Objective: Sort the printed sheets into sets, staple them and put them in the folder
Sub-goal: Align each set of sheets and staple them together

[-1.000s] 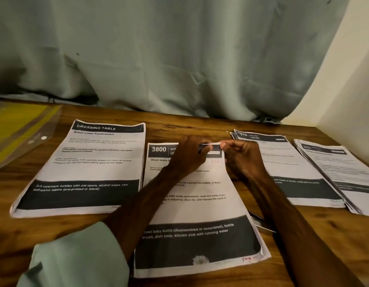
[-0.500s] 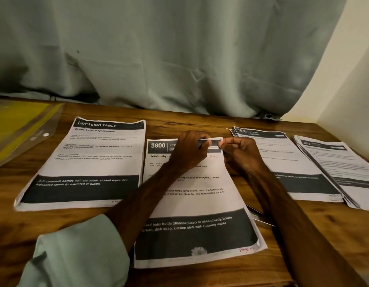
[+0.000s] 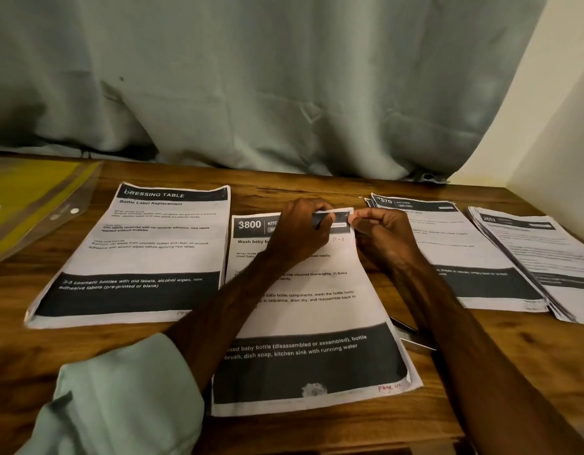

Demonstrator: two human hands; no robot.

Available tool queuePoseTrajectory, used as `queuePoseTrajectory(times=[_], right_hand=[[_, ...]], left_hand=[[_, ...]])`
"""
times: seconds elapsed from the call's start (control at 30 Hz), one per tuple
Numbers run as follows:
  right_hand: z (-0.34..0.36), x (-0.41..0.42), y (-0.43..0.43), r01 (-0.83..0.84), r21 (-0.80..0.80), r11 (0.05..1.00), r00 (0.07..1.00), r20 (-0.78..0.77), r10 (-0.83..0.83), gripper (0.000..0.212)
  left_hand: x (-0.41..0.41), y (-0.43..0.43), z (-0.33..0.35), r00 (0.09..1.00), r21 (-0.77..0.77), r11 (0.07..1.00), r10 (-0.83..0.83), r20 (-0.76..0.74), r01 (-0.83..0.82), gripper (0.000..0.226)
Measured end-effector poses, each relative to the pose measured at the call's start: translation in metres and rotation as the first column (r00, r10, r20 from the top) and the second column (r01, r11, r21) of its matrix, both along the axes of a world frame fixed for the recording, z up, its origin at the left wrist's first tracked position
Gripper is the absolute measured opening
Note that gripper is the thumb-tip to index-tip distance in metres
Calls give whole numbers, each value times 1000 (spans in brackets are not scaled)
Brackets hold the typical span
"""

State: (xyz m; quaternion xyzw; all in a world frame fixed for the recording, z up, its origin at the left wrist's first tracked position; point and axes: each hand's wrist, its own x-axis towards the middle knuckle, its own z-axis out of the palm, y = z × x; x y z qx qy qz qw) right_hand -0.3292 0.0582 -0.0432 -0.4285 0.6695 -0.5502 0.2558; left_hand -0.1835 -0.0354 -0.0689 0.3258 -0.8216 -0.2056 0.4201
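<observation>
**At the Top Edge of the Centre Set: Alignment Hold Before Stapling**

On the table, four groups of printed sheets are laid side by side so that each heading can be read. The centre set, headed "3800", lies flat directly in front of the person. Its top edge is pinched by the left grip and, just beside it, by the right grip. Both grips are curled onto the paper near the upper right corner. This two-point hold is judged to serve squaring of the sheets where a staple would be driven.

A narrow dark shape is seen under the left fingertips. Whether it is a tool or part of the printed header cannot be told.

A thin metal item lies on the table beneath the right forearm and is largely hidden. It cannot be identified.

The "Dressing Table" set is placed to the left, the "1870" set to the right and a further stack at the far right. All three lie apart from the grips.

The folder, yellow under a clear cover, is kept at the far left edge, well apart from the work. No set is seen inside it. Filing is therefore judged not yet begun.
</observation>
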Motion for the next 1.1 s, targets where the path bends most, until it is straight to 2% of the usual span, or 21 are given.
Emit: queuePoseTrajectory(times=[0.33,0.63,0.93,1.1], right_hand=[[-6,-1,3,-1,-7,1000,995,-105,0,8],[-9,-2,6,-72,-37,997,994,-79,69,12],[-12,-4,1,-8,-129,992,985,-173,-14,4],[-14,-7,-1,27,-143,989,978,-202,-56,8]], left_hand=[[2,3,-2,999,-53,998,-40,8,41,20],[1,2,-2,998,-96,994,-54,22,56,18],[1,4,-5,999,-106,994,-16,48,21,22],[0,2,-5,998,-89,996,-17,52,22,25]])
